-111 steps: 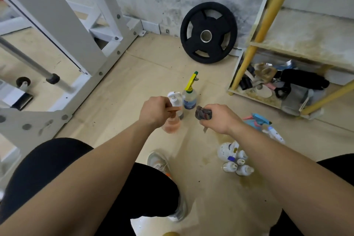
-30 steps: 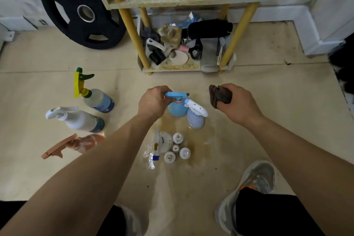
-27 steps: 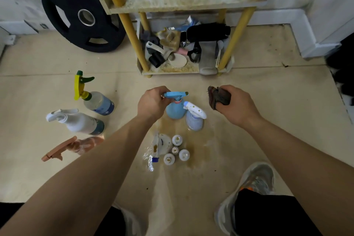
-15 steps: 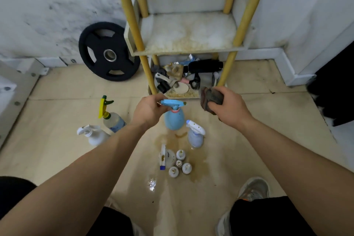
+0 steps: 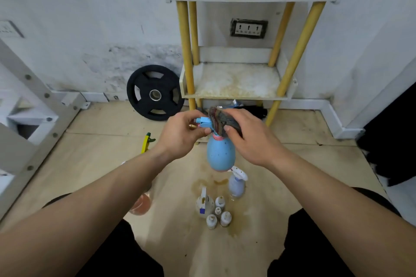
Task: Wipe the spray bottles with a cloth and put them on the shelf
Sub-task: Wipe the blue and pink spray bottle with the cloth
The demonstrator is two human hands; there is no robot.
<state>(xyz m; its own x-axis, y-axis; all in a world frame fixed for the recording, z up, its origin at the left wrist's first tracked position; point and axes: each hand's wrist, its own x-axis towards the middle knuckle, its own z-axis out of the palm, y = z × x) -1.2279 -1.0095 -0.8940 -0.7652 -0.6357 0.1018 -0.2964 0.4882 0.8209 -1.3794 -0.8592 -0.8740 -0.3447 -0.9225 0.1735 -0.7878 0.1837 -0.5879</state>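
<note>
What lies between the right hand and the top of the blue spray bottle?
A dark cloth: the right hand grips it against the neck of the blue spray bottle, as the head view shows.

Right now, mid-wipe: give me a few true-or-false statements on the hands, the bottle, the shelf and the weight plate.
1. The left hand holds the blue spray bottle off the floor. True.
2. The right hand presses the cloth against the bottle's top. True.
3. A spray bottle stands on the middle shelf. False: no bottle is on it.
4. The weight plate lies flat on the floor. False: it leans against the wall.
</note>
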